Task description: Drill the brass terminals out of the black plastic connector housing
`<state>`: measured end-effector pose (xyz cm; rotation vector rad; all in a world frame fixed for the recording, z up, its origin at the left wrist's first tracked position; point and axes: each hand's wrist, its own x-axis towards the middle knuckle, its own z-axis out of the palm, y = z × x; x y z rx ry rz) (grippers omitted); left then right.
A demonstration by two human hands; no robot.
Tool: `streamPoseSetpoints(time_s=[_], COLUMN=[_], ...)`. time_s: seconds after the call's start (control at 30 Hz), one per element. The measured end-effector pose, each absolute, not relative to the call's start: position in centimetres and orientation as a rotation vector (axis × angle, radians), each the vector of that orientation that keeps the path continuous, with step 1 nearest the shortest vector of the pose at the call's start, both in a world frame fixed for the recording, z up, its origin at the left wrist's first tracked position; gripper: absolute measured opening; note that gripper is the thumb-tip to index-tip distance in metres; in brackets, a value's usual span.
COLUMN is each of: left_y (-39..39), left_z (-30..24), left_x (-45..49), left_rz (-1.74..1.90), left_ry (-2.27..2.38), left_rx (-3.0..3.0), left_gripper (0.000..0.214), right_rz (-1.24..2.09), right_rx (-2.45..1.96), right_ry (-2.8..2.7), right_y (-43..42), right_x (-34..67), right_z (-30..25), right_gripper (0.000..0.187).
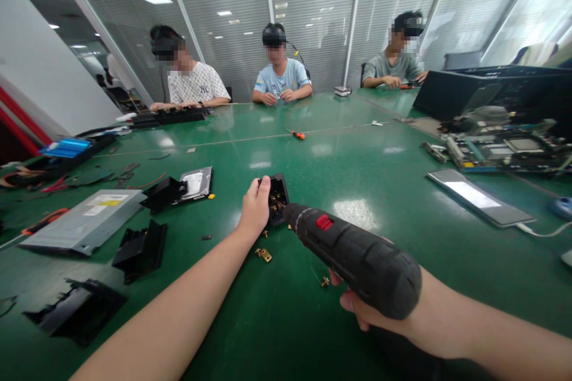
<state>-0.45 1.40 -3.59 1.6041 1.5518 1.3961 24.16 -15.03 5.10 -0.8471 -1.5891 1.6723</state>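
My right hand (364, 306) is wrapped round the grip of a black cordless drill (357, 256) with a red switch on top. Its front end points away and left, toward a small black plastic housing (279, 181) with brass-coloured parts inside. My left hand (258, 202) grips that housing by its left side, thumb along the top edge. The drill's nose covers the housing's right lower corner, so I cannot tell whether the bit touches anything. Near my left wrist lies a brass terminal piece (265, 255), and a small brass screw part (325, 281) lies by the drill.
On the left are a silver optical drive (89, 214), a hard drive (197, 183) and black plastic brackets (140, 250). To the right lie a phone (480, 197) with a cable and a circuit board (513, 146). An orange screwdriver (297, 135) lies ahead. Three people sit across the table.
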Motion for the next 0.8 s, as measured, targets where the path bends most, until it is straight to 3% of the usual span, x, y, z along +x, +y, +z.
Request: streamPoseSetpoints(time_s=[0.17,0.67,0.8], left_y=[1.0,1.6,1.9], left_z=[-2.8,-2.6,-3.1], left_x=[-0.5,-1.3,-1.5], left_rz=[1.307,1.221,1.257], left_ry=[1.687,1.642,1.612], left_rx=[1.702,1.754,1.689], left_gripper=[0.055,0.067,0.066], right_rz=[1.684,1.631,1.650], right_rx=[-0.870,-0.871,-0.904], right_ry=[-1.584,-1.602,-1.588], right_y=[-15.0,-14.9,-15.0], right_x=[24.0,24.1,24.2], right_z=[5.9,6.0,5.6], right_gripper=[0.091,0.054,0.062])
